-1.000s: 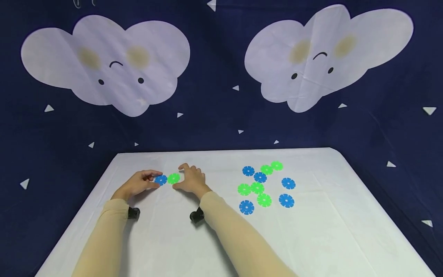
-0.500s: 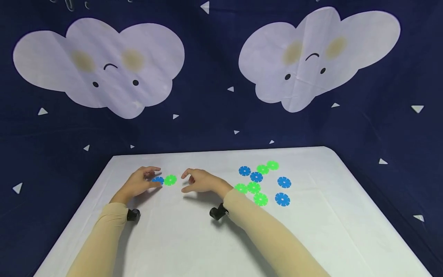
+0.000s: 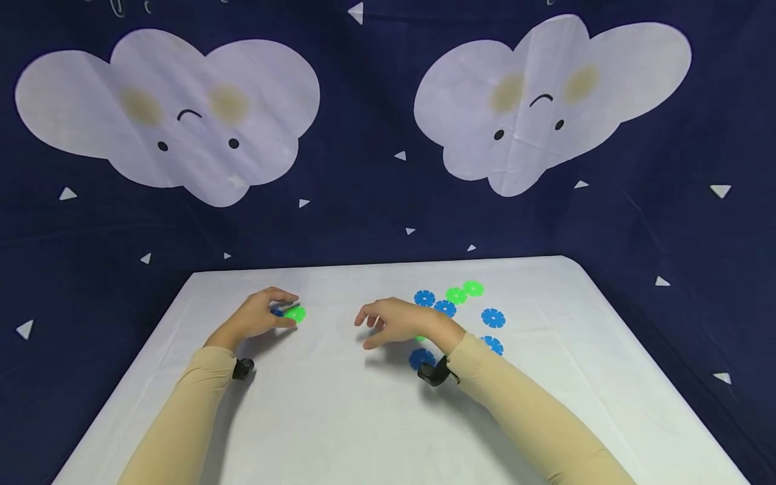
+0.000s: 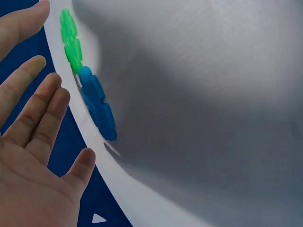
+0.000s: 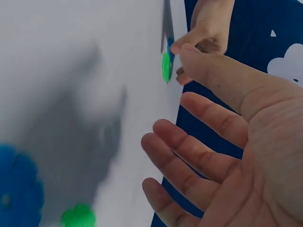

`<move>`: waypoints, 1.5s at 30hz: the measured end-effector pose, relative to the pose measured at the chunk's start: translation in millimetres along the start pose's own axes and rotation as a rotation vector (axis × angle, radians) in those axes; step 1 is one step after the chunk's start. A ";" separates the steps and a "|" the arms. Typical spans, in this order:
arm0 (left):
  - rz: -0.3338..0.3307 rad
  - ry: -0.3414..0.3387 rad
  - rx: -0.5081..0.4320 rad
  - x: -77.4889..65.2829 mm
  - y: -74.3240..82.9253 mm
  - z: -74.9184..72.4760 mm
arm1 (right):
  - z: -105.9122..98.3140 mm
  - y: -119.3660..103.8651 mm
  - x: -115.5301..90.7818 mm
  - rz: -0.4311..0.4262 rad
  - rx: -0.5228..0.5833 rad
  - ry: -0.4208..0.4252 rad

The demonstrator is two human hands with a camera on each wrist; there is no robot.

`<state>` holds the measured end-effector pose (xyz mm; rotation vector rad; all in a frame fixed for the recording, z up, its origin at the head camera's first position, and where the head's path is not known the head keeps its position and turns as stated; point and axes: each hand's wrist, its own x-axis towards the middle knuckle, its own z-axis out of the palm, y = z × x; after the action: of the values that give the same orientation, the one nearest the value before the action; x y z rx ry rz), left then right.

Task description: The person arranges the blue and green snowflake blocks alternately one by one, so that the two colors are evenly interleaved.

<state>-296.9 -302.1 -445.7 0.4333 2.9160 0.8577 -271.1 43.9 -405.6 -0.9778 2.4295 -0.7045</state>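
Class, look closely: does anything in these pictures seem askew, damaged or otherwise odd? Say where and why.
The two cloud faces on the dark backdrop look upside down: their mouths sit above their eyes. On the white table, the green disc and blue disc by the left hand show no visible damage.

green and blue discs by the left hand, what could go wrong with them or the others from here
The left hand reaches close around the blue disc and the green disc, so a slip could knock that pair apart. The right hand mostly hides a second green disc in the head view, so it might get nudged unseen. The black wrist camera overlaps a second blue disc there and might brush it if the arm drops.
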 end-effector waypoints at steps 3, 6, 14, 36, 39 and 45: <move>-0.004 -0.016 -0.001 0.8 -1.5 1.9 | -0.3 6.5 -16.5 0.020 -0.027 0.007; -0.001 -0.029 -0.004 1.9 -3.3 3.8 | 1.5 13.6 -31.3 0.057 -0.052 0.016; 0.005 -0.030 -0.014 4.7 -4.9 4.7 | 5.6 29.1 -59.9 0.118 -0.082 0.047; -0.009 -0.037 -0.005 8.9 -0.6 5.7 | 25.4 48.4 -81.1 0.055 -0.201 0.135; -0.013 -0.046 -0.003 9.1 -0.3 4.3 | 25.6 48.1 -80.6 0.073 -0.205 0.141; -0.014 -0.052 0.025 13.4 1.3 2.8 | 27.2 46.0 -79.6 0.083 -0.211 0.162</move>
<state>-309.0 -295.7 -447.2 0.4296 2.8814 0.7967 -226.9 122.2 -438.6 -0.9229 2.7136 -0.5247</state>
